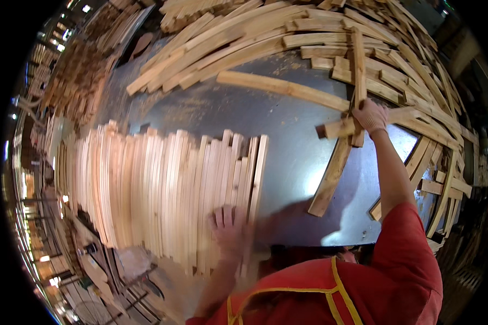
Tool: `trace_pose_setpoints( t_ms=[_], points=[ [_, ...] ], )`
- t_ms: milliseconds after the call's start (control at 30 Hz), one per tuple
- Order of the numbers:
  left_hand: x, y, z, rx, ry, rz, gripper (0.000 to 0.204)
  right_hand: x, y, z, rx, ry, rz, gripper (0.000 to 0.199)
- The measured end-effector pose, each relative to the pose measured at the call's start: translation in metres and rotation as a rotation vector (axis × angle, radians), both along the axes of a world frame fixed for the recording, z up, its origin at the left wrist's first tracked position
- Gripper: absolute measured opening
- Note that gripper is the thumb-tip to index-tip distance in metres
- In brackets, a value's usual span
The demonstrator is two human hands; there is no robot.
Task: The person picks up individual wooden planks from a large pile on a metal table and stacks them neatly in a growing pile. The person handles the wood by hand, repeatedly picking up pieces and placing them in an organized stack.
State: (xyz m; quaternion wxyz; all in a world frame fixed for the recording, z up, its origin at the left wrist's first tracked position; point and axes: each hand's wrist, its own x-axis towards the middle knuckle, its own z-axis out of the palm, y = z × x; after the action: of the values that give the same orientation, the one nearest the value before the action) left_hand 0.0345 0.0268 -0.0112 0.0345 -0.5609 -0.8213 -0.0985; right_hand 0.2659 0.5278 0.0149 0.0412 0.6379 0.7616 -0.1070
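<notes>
My right hand point(370, 115), in a pale glove, reaches far across the grey metal table point(228, 114) and grips wooden slats point(357, 65) from a loose pile point(331, 40) at the back. A short slat point(336, 129) crosses under the hand. My left hand point(229, 227) lies flat, fingers spread, on the near end of a tidy row of slats point(162, 187) standing side by side. A longer slat point(329, 179) lies slanted below my right hand.
Loose slats curve round the table's far and right rim point(444, 162). One long slat point(282, 89) lies alone mid-table. More stacked wood point(76, 76) fills the left background. My red sleeves and yellow-trimmed apron point(331, 292) fill the lower edge.
</notes>
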Motion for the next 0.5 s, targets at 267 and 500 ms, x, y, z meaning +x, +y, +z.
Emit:
trace_pose_setpoints(
  t_ms=[267, 500],
  points=[
    [-0.001, -0.002, 0.021, 0.03, -0.034, -0.068, 0.066, 0.11, -0.173, -0.052, 0.33, 0.078, -0.108, 0.09],
    [0.001, -0.007, 0.021, -0.173, 0.045, -0.028, 0.075, 0.178, -0.219, -0.083, 0.137, 1.087, -0.583, 0.091]
  ],
)
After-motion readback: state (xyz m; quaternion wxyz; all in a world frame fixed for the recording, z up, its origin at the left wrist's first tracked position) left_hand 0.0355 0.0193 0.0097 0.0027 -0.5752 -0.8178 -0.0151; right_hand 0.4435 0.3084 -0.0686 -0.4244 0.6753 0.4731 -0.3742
